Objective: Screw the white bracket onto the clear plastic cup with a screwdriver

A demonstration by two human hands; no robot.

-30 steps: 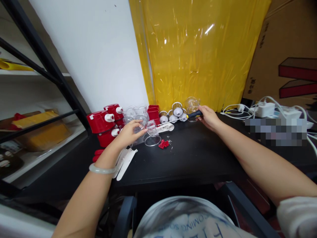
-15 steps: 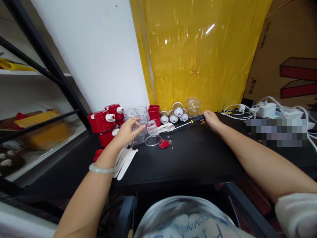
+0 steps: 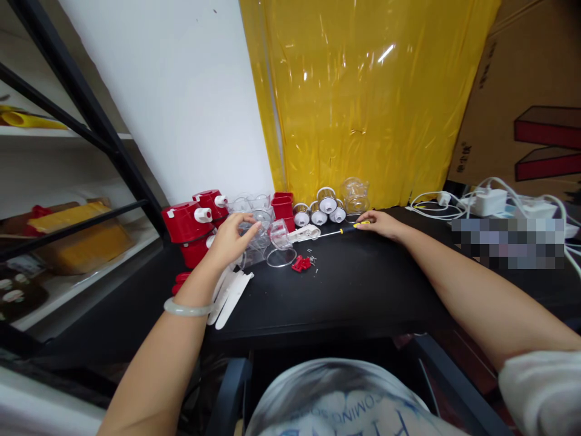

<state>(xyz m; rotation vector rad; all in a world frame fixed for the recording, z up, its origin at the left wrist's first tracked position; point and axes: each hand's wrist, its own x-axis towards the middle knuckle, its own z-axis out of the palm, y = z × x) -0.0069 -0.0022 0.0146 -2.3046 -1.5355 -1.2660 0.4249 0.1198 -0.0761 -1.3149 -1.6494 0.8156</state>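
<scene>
My right hand (image 3: pixel 379 224) has its fingers on the black and yellow handle of a screwdriver (image 3: pixel 348 229), whose shaft points left, low over the black table. My left hand (image 3: pixel 233 239), fingers curved and apart with nothing between them, hovers before several clear plastic parts. One clear plastic part with a round rim (image 3: pixel 280 257) stands just right of it. Small red pieces (image 3: pixel 301 263) lie by several loose screws (image 3: pixel 313 259). A white slotted piece (image 3: pixel 306 234) is near the screwdriver's shaft. Under my left wrist are long white strips (image 3: pixel 232 300).
Red housings with white knobs (image 3: pixel 187 221) are stacked at the left. Red bins (image 3: pixel 282 209) and several silver cylinders with white ends (image 3: pixel 327 201) stand along the yellow sheet (image 3: pixel 363 109). White cables and plugs (image 3: pixel 490 201) crowd the right side.
The screwdriver's handle has come down and slightly left with my right hand, so it now lies lower, near the tabletop. My left hand has shifted only a little, slightly left.
</scene>
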